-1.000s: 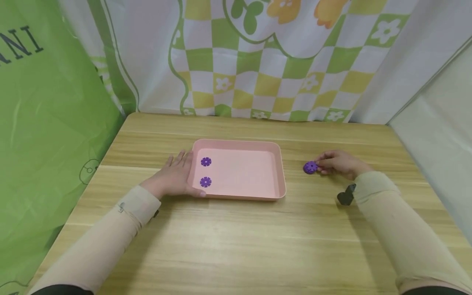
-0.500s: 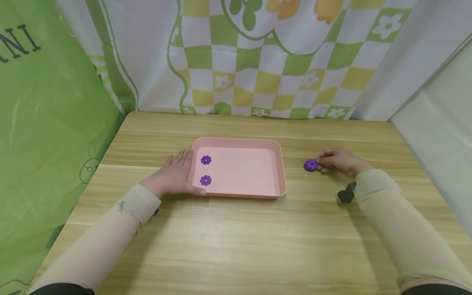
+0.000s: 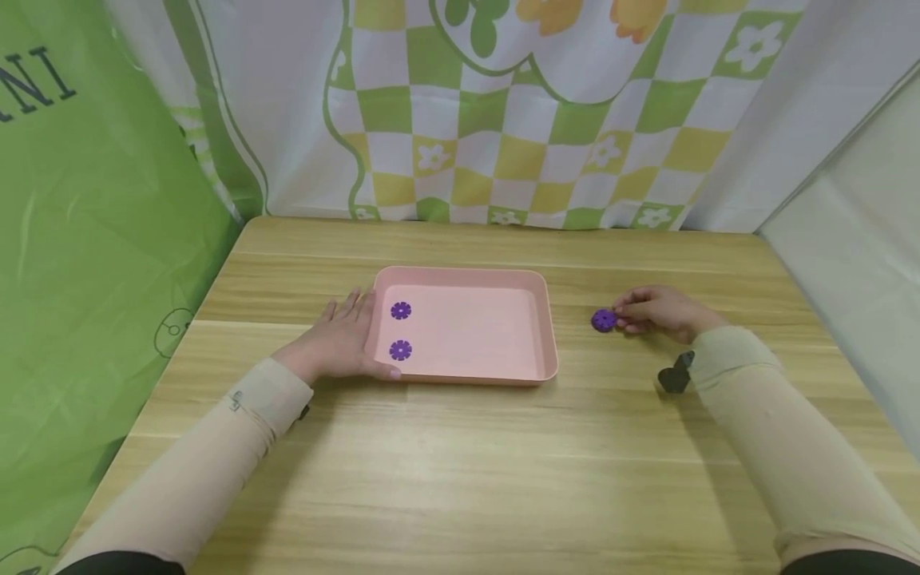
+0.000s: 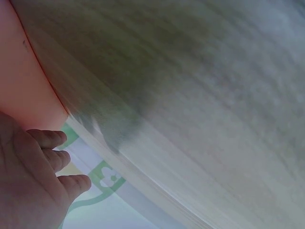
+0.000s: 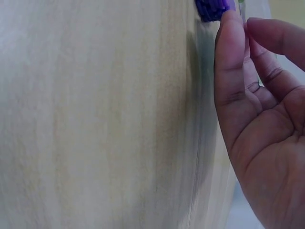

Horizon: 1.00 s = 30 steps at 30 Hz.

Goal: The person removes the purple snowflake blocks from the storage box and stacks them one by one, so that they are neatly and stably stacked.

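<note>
A shallow pink tray (image 3: pixel 474 331) lies on the table, with two purple notched discs near its left side: one disc (image 3: pixel 400 311) farther back and another (image 3: pixel 400 350) nearer the front. Against the tray's left wall rests my left hand (image 3: pixel 336 339), fingers spread and fairly straight, thumb along the front rim. Right of the tray is a small stack of purple notched discs (image 3: pixel 604 320). My right hand (image 3: pixel 663 311) pinches at the stack's right edge with thumb and fingertips. In the right wrist view, the stack (image 5: pixel 213 9) shows only partly at the top, right at the fingertips.
The wooden table (image 3: pixel 474 463) carries the tray and stack. Behind it hangs a checked green, yellow and white curtain (image 3: pixel 517 160); a green sheet (image 3: pixel 93 279) is at the left and a white one (image 3: pixel 855 216) at the right. A dark wrist device (image 3: pixel 676 374) juts beside the right cuff.
The top disc in the right fingers, tilted up a second ago, now lies flatter on the stack. The left hand and tray keep their places; the view has shifted slightly.
</note>
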Available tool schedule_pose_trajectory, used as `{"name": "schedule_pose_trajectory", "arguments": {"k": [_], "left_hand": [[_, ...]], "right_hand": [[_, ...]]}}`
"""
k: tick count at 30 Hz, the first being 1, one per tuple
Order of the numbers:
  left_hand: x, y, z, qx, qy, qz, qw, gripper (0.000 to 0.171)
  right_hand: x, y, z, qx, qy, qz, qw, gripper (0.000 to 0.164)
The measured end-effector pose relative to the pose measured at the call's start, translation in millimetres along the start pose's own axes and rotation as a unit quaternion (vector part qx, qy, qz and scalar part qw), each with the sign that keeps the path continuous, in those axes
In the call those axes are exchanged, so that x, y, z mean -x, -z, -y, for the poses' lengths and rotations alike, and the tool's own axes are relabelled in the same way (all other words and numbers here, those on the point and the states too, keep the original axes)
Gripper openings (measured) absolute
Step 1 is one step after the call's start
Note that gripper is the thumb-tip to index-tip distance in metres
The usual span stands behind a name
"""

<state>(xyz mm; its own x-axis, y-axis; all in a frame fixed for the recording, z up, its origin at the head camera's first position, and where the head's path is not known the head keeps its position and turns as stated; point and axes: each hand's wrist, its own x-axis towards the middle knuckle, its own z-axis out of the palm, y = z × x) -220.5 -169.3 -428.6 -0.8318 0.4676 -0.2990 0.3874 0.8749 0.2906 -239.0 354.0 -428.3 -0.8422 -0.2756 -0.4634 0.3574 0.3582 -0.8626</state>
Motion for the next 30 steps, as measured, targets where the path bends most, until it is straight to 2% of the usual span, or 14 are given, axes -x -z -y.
{"name": "schedule_pose_trajectory", "arguments": {"k": [18,22,26,30], "left_hand": [[2.6,2.2,-2.0,0.004,-0.003,-0.005,1.0000,0.150],[2.6,3.1,-2.2,0.006,-0.003,-0.005,1.0000,0.151],[1.5,2.5,-0.9,0.011,-0.004,-0.006,0.9999,0.151],[0.1,0.7,-0.1,0.010,-0.001,-0.002,0.9999,0.152]], "right_hand": [[-2.0,0.1,5.7,0.003,0.009,-0.008,1.000,0.025],[-3.3,-7.0,21.1,0.005,0.038,0.000,0.999,0.031],[-8.1,-21.2,45.3,0.033,0.073,0.010,0.997,0.035],[-15.9,-41.9,67.3,0.062,0.081,0.029,0.994,0.037]]}}
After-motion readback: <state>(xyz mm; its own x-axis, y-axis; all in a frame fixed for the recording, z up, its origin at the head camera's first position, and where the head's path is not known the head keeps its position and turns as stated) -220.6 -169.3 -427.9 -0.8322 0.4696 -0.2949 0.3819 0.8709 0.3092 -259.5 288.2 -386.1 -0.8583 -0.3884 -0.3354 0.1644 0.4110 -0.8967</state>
